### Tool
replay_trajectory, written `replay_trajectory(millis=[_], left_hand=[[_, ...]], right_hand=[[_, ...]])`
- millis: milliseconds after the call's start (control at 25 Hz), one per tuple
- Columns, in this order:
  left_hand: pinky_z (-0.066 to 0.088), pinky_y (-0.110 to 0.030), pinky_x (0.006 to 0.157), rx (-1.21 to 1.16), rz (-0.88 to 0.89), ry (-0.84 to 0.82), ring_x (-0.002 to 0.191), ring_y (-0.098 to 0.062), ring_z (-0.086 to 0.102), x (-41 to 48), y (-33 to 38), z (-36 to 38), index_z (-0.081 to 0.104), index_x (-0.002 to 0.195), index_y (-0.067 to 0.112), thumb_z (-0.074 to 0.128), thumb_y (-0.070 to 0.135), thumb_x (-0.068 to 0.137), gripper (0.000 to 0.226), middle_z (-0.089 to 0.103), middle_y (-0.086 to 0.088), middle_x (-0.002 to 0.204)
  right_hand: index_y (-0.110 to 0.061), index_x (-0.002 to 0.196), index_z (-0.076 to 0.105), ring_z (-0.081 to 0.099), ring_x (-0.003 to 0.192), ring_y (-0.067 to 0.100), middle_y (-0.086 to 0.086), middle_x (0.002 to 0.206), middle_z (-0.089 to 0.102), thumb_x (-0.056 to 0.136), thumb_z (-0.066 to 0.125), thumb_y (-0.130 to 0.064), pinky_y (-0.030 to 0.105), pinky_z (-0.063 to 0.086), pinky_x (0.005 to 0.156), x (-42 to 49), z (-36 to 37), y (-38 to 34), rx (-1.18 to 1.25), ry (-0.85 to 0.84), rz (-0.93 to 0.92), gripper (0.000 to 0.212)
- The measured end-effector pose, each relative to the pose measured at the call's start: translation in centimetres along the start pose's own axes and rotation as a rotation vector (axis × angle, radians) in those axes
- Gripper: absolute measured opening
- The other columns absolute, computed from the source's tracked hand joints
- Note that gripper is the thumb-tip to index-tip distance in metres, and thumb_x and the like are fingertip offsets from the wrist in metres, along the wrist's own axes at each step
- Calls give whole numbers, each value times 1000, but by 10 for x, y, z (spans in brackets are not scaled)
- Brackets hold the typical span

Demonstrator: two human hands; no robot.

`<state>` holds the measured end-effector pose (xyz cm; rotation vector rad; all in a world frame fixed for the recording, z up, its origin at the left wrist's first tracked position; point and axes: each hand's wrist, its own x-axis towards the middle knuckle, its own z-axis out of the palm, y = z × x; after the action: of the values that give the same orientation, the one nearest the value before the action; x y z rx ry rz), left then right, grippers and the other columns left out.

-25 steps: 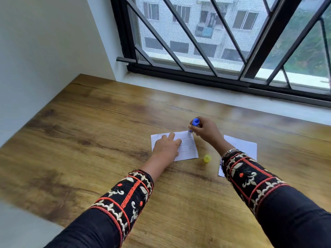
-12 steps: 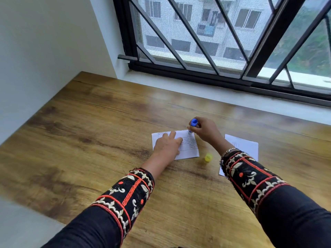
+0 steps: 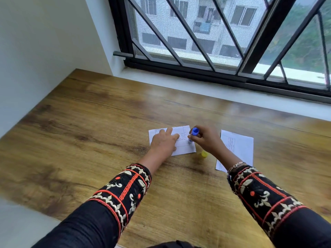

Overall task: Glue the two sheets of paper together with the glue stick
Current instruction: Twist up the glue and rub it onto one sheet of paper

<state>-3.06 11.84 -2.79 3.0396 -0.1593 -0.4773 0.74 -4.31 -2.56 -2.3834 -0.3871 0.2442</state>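
Note:
A small printed sheet of paper (image 3: 185, 146) lies on the wooden table (image 3: 107, 133). My left hand (image 3: 163, 143) rests flat on it with fingers straight, pressing it down. My right hand (image 3: 206, 139) grips the blue glue stick (image 3: 193, 132), held upright with its lower end touching the sheet near the right edge. A second sheet of paper (image 3: 240, 147) lies to the right, partly under my right forearm. The yellow cap (image 3: 204, 154) sits on the table between the two sheets.
A white window sill (image 3: 215, 93) and a black barred window (image 3: 215, 42) run along the table's far side. A white wall (image 3: 44, 51) stands to the left. The table's near left edge meets a pale surface.
The glue stick has moved down the sheet's right side, from its top edge toward the middle. My left hand stays on the paper. The camera has tilted slightly.

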Motion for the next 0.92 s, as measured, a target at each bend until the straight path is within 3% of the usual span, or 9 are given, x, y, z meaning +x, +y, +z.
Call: replay_trajectory(millis=[400, 600, 720, 920], left_hand=[[45, -39, 80, -3, 18, 51, 113, -29, 43, 2, -3, 7, 42, 130, 17, 55, 27, 89, 44, 40, -11, 129], [43, -39, 79, 12, 0, 52, 110, -31, 46, 3, -5, 10, 42, 125, 13, 54, 36, 89, 45, 42, -15, 127], [42, -37, 77, -33, -59, 115, 102, -32, 52, 0, -6, 14, 44, 116, 9, 54, 44, 86, 48, 48, -16, 118], [43, -36, 70, -141, -234, 176, 93, -32, 60, -7, 5, 24, 43, 108, 5, 52, 52, 85, 53, 62, -17, 106]], right_hand=[[-6, 86, 65, 48, 63, 21, 15, 70, 61, 80, 65, -21, 31, 36, 61, -26, 0, 4, -11, -53, -42, 16], [-16, 82, 63, 54, 65, 22, 22, 77, 67, 81, 64, -21, 36, 47, 66, -23, -7, 8, 244, 12, 72, 5], [-21, 78, 63, 58, 68, 23, 15, 76, 68, 81, 64, -18, 49, 53, 75, -17, -13, 10, 373, 74, 96, 4], [-15, 81, 63, 57, 67, 23, 12, 75, 65, 82, 64, -18, 50, 53, 74, -6, -17, 10, 442, 123, 86, 3]])
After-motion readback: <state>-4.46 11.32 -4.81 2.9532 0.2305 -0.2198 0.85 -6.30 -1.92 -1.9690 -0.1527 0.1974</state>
